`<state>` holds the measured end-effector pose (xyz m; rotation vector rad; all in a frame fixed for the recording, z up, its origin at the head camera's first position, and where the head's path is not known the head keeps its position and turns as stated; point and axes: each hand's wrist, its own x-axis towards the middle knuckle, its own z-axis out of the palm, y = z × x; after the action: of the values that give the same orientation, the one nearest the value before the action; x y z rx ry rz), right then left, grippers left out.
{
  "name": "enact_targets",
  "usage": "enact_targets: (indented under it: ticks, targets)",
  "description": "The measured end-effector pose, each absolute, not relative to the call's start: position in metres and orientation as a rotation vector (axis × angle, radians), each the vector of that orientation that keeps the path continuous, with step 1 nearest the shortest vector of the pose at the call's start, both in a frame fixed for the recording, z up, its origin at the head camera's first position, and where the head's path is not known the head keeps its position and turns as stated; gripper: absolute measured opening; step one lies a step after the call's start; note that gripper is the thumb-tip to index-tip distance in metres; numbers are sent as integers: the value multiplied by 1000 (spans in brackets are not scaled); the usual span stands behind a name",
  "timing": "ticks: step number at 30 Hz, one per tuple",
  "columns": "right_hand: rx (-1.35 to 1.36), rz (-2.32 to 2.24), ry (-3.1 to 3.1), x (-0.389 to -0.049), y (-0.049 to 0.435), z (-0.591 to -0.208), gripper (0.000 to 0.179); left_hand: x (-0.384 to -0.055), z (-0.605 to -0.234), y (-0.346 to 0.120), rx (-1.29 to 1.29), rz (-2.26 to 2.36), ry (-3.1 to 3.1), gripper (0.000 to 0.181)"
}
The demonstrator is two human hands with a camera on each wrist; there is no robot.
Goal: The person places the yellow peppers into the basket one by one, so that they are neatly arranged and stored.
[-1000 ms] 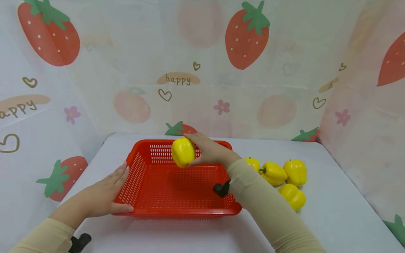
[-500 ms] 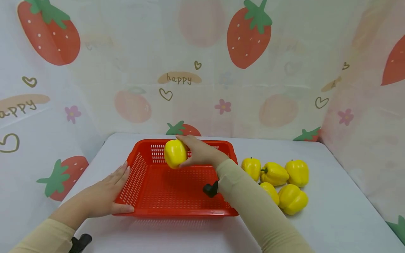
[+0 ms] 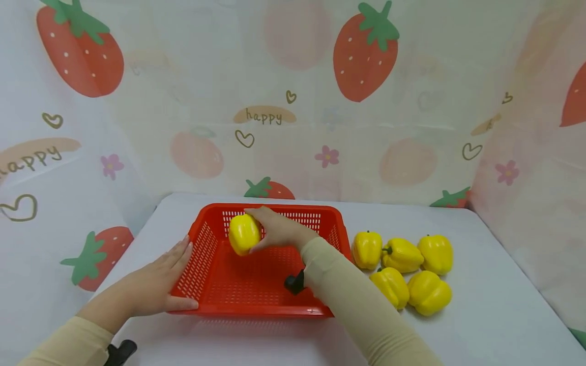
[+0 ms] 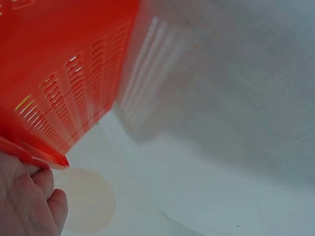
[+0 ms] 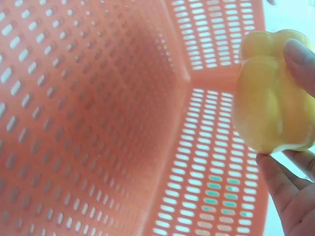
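Note:
A yellow bell pepper (image 3: 244, 234) is held in my right hand (image 3: 276, 230), thumb on one side and fingers on the other. It hangs over the left back part of a red plastic basket (image 3: 263, 310) with slotted walls. The right wrist view shows the same bell pepper (image 5: 261, 103) between thumb and fingertips, close beside the slotted wall. My left hand (image 3: 153, 284) grips the basket's front left corner, its thumb along the front rim. Seen from the left wrist, bent fingers (image 4: 43, 182) lie under the rim. No other pepper shows inside the basket.
Several more yellow bell peppers (image 3: 430, 293) lie in a cluster on the white table (image 3: 494, 310), just right of the basket. The right forearm reaches across the basket's front right corner. A strawberry-print cloth (image 3: 357, 152) hangs behind and at both sides.
My right hand has carried the bell pepper leftward and slightly down over the basket. As the sleeve moved left, more of the peppers on the table came into sight. The left hand stays put.

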<state>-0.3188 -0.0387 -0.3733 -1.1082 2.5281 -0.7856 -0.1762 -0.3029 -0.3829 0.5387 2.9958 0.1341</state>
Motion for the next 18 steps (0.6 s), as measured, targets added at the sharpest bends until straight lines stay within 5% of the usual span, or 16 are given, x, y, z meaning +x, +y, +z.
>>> enact_targets:
  ticks: [18]
  targets:
    - [-1097, -599, 2563, -320, -75, -378, 91, -174, -382, -304, 497, 141, 2980, 118]
